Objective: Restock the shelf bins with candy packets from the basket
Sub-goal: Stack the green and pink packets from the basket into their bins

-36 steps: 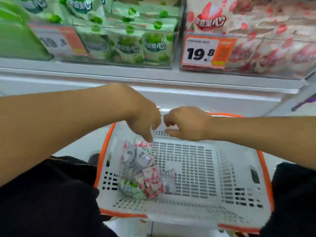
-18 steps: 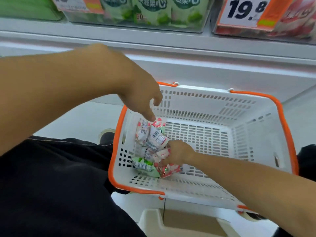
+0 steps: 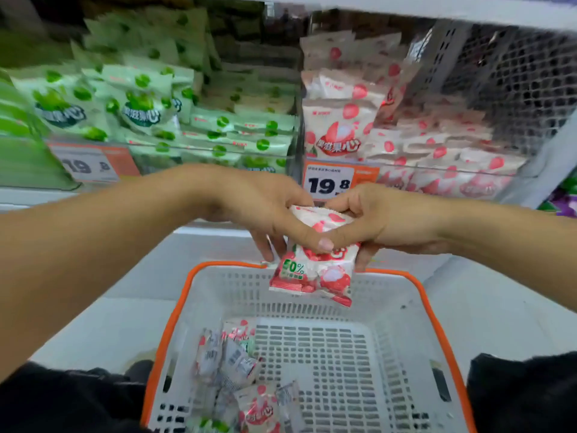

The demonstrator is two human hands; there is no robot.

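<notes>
**Red lychee packet lifted out of the basket, held in both hands**

Half a second ago my right hand was down among the packets at the basket's near-left corner and my left hovered above them; now both hands are up in front of the shelf with one packet between them, and the view has tilted up to take in the bins.

The red-and-white lychee candy packet [image 3: 315, 264] hangs above the far rim of the basket, its lower end tilted down toward me, "50%" printed in green on it. My right hand [image 3: 379, 221] grips its upper part, thumb curled across the front and fingers behind. My left hand [image 3: 262, 210] pinches the top left edge, its fingers bent down behind the packet.

Below, the white basket with the orange rim [image 3: 431, 310] holds the remaining packets [image 3: 237, 379], heaped in its near-left corner, mostly red and white, some showing barcodes, one green at the very bottom edge.

Behind the hands, the right shelf bin [image 3: 452, 157] is filled with matching red lychee packets and carries a 19.8 price tag [image 3: 329, 182], partly covered by my right hand. The left shelf bin [image 3: 193, 129] holds green packets behind a blurred price tag [image 3: 89, 165].
</notes>
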